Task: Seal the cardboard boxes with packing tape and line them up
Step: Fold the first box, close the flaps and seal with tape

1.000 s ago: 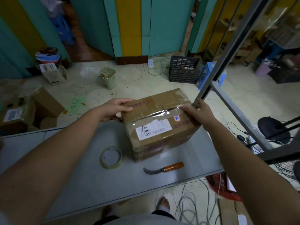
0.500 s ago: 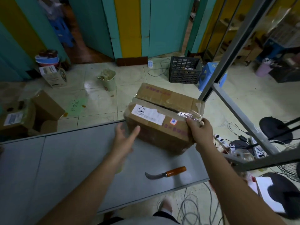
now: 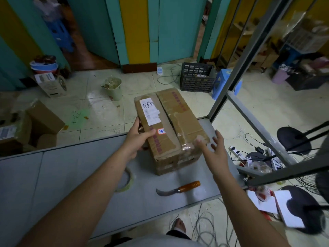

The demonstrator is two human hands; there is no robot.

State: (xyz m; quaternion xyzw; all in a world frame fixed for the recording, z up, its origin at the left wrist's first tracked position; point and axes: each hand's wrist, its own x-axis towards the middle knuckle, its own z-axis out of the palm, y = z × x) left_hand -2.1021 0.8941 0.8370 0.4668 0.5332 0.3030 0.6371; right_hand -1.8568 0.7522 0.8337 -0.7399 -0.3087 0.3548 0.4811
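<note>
Table (image 3: 71,175): grey, it filled the lower left and centre of the frame.
Box (image 3: 170,125): at mid-frame, it sat on the table's far edge with its long side running up the picture and its far end past that edge. Tape ran along the top seam, and a white label lay on the left flap.
Crate (image 3: 195,79): black, it stood on the floor above the box.
Left hand (image 3: 137,139): it gripped the box's left side, with the thumb on top and the fingers round the side.
Right hand (image 3: 215,148): its fingers were spread and straight at the box's near right corner, blurred, so contact could not be told.
Knife (image 3: 178,188): it lay on the table below the box, handle to the right.
Tape roll (image 3: 129,180): it lay flat left of the knife, partly behind the left forearm.
</note>
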